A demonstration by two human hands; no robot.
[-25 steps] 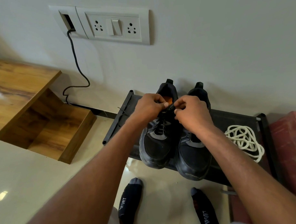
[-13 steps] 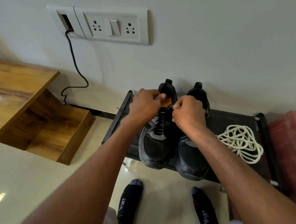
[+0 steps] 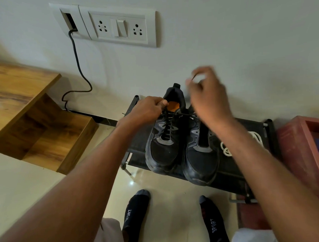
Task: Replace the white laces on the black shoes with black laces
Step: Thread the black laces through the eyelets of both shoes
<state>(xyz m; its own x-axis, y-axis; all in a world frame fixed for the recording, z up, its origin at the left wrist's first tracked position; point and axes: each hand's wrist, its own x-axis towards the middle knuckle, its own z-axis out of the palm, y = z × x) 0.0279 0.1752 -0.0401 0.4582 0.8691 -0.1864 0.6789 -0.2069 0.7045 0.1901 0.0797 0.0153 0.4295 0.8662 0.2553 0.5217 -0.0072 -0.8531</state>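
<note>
my left hand [image 3: 147,110] sits at the collar of the left black shoe [image 3: 164,138], its fingers curled and pinching the black lace [image 3: 168,125] near the top eyelets. my right hand [image 3: 208,97] is raised above the far end of the right black shoe [image 3: 199,155], blurred, fingers curled together; a thin dark strand seems to run from them down to the left shoe, but i cannot tell for sure that they grip it. both shoes stand side by side on the black rack [image 3: 229,172], toes toward me. the white laces [image 3: 226,149] lie in a heap on the rack just right of the shoes, partly hidden behind my right forearm.
</note>
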